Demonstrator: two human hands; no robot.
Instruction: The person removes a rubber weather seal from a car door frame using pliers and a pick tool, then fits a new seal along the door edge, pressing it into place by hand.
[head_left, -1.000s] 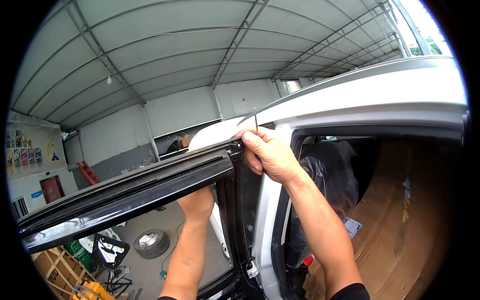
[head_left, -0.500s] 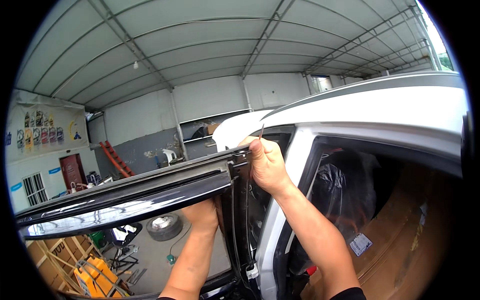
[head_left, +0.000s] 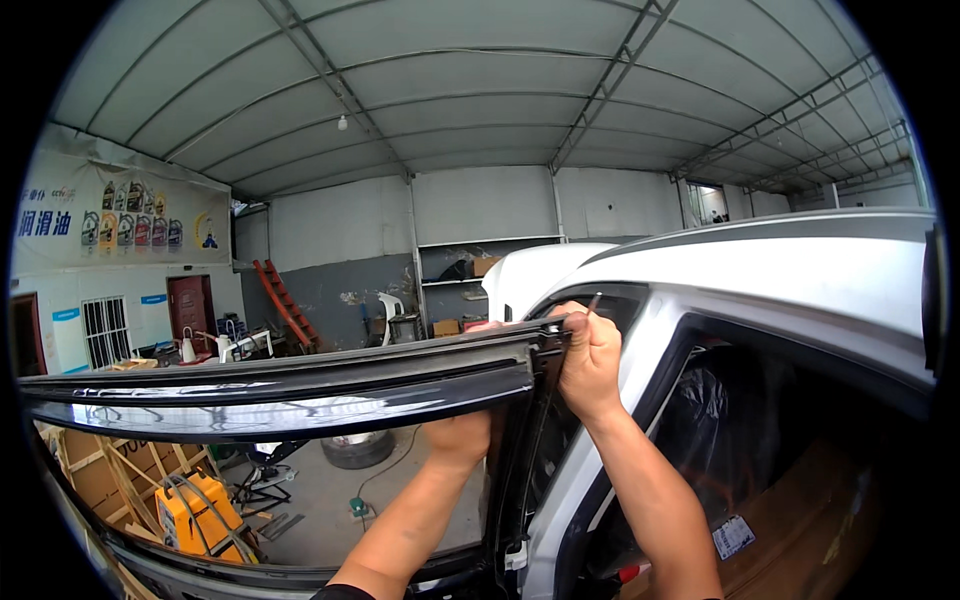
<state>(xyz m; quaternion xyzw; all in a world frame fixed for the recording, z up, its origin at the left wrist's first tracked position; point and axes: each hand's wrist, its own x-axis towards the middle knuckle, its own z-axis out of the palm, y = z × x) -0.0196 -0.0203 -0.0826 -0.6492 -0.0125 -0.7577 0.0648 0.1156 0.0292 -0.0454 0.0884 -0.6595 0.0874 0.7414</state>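
A car door stands open in front of me, its black window frame (head_left: pixel 440 370) running across the view, with a glossy dark trim strip (head_left: pixel 300 411) along it. At the frame's upper corner, my right hand (head_left: pixel 592 365) is closed, pinching a thin rod-like tool (head_left: pixel 595 302) whose end sticks up above the thumb. My left hand (head_left: pixel 458 436) reaches through the window opening, under the trim and beside the upright part of the frame. Its fingers are hidden behind the frame, so what it touches does not show.
The white car body (head_left: pixel 780 265) rises at the right, with a large cardboard piece (head_left: pixel 790 530) and clear plastic sheeting (head_left: pixel 715 410) inside. Beyond the door are a yellow machine (head_left: pixel 200 510), a tyre (head_left: pixel 358 450), a wooden crate (head_left: pixel 110 480) and a red ladder (head_left: pixel 285 303).
My view has tilted up and turned left, so the door and hands sit further right in it. The right hand keeps its pinch at the corner; the left stays behind the frame.
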